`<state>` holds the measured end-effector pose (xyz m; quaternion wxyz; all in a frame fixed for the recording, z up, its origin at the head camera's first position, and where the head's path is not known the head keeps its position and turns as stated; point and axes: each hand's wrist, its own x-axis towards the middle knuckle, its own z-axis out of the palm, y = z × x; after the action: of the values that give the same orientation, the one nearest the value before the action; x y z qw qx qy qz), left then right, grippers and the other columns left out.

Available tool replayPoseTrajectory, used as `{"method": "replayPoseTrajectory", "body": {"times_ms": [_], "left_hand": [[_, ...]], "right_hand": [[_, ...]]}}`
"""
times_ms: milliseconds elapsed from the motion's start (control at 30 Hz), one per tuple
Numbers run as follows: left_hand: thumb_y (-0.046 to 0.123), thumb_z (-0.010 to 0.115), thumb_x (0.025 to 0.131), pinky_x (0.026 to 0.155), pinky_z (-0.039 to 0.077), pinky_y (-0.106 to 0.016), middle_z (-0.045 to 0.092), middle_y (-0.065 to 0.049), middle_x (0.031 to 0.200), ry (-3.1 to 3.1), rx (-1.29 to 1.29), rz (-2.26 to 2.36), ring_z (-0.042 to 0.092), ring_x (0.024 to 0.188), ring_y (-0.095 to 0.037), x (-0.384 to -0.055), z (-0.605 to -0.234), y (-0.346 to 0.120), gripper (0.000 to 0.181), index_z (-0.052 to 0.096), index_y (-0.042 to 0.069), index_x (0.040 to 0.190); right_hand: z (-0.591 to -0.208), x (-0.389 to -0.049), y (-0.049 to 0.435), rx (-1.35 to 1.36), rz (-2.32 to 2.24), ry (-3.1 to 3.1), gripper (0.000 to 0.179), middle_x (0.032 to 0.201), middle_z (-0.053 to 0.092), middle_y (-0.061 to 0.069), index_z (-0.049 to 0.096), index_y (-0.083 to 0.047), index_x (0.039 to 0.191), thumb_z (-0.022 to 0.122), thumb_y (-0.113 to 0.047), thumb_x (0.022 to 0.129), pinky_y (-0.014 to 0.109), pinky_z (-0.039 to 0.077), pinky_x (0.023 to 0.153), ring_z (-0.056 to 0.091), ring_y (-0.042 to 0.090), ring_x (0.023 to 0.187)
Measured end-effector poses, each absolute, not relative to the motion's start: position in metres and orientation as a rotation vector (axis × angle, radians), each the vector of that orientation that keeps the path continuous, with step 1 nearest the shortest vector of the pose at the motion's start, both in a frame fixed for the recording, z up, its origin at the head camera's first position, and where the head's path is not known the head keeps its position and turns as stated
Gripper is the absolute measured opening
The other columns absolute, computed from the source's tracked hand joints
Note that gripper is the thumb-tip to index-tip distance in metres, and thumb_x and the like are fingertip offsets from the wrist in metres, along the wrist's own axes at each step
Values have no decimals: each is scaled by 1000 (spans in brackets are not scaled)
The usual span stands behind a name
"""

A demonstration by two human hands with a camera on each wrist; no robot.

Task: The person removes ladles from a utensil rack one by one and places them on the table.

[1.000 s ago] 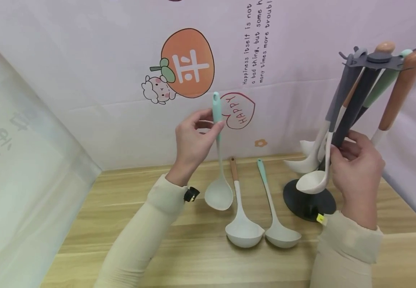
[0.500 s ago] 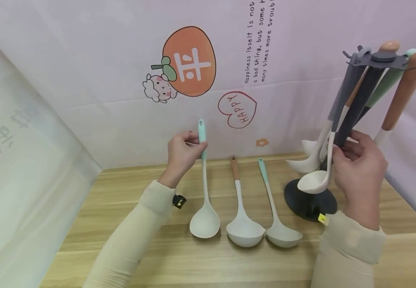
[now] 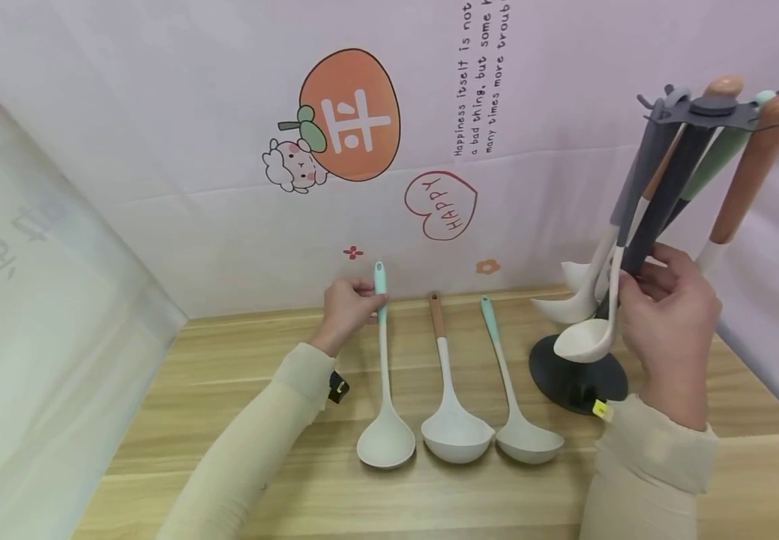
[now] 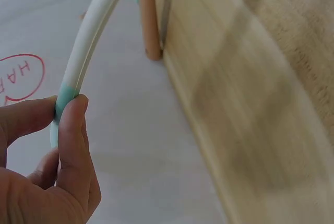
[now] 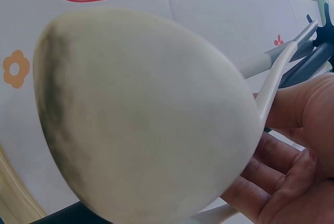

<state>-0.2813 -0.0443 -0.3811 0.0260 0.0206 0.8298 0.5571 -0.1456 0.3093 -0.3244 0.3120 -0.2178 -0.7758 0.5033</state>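
Observation:
My left hand (image 3: 351, 309) pinches the mint-green handle of a white ladle (image 3: 386, 439) between thumb and fingers. Its bowl is low over the wooden table, the handle end near the back wall. In the left wrist view the same left hand (image 4: 57, 169) grips the ladle (image 4: 86, 41) where mint meets white. My right hand (image 3: 672, 322) holds the dark post of a utensil stand (image 3: 578, 375), its fingers curled behind the post. Several utensils hang from the stand's top. In the right wrist view, a hanging ladle's bowl (image 5: 151, 119) partly covers the right hand (image 5: 292, 156).
A white ladle with a brown handle (image 3: 456, 435) and another with a mint handle (image 3: 529, 441) lie side by side on the table (image 3: 227, 397), between the held ladle and the stand. A printed cloth (image 3: 227, 247) hangs behind.
My left hand has lowered the mint-handled ladle toward the table, moving first left and then down, so it lines up left of the brown-handled one. The right hand stays on the stand.

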Motion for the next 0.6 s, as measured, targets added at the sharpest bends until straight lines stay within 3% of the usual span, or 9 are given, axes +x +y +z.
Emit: {"method": "replayPoseTrajectory", "body": {"times_ms": [400,600], "left_hand": [[7,79,92,87,67,-44,78,-21,106,2520,-51,1592,71,68,-12,-295,-410,-38,22,77,-5,110],[8,79,93,76,68,-34,80,-20,100,2566,-46,1456,73,64,-14,-299,-421,-34,17,78,-3,105]], "right_hand": [[-324,-146,309,-580,1303,-2061,43,98,69,-23,66,-17,140,68,-15,97,0,52,82,62,-19,79],[-325,-146,310,-594,1303,-2067,43,101,70,-22,66,-17,140,68,-15,97,1,52,83,62,-19,80]]}}
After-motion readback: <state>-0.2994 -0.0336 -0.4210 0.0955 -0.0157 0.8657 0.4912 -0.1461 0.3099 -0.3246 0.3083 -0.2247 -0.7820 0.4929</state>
